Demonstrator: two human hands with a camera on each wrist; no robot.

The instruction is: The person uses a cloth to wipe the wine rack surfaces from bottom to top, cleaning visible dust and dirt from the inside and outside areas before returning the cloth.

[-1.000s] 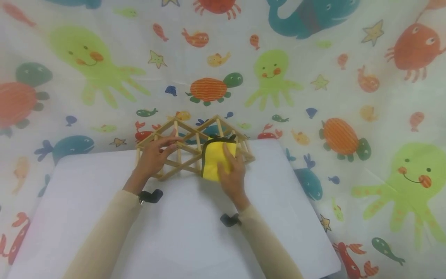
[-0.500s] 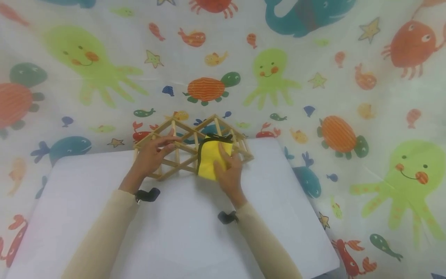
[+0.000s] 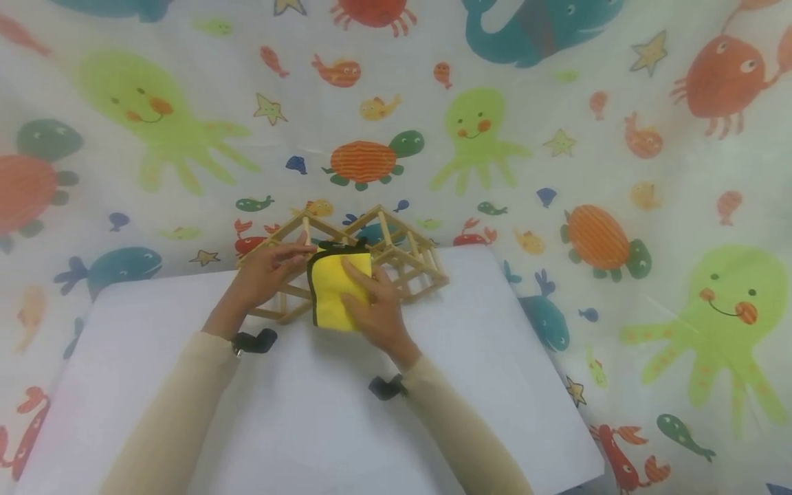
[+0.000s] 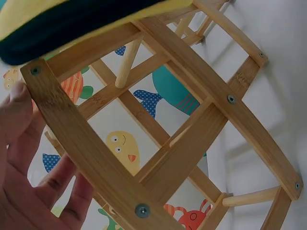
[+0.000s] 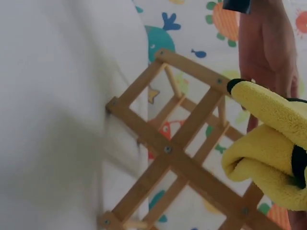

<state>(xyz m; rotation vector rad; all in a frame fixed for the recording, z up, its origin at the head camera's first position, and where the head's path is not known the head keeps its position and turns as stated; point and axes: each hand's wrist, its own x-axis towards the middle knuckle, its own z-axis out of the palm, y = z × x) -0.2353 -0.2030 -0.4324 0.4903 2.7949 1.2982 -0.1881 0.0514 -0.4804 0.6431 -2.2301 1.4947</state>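
A wooden folding lattice rack [image 3: 405, 258] stands at the back of the table, its crossed slats joined by round dowels. My left hand [image 3: 262, 271] grips a slat on its left part; in the left wrist view the fingers [image 4: 57, 184] pass behind that slat [image 4: 84, 132]. My right hand [image 3: 377, 306] holds a folded yellow cloth [image 3: 331, 292] with black edging in front of the rack's middle. The cloth hides part of the lattice in the head view. From the right wrist, the thick folded yellow cloth [image 5: 266, 148] overlaps the rack's upper slats.
The white table [image 3: 297, 426] runs under both forearms. Behind it hangs a white curtain [image 3: 235, 41] printed with sea animals, close behind the rack. A black strap mount sits on each wrist.
My right hand has moved left with the yellow cloth, from the rack's right part to its middle, close to my left hand. My left hand stays on the rack.
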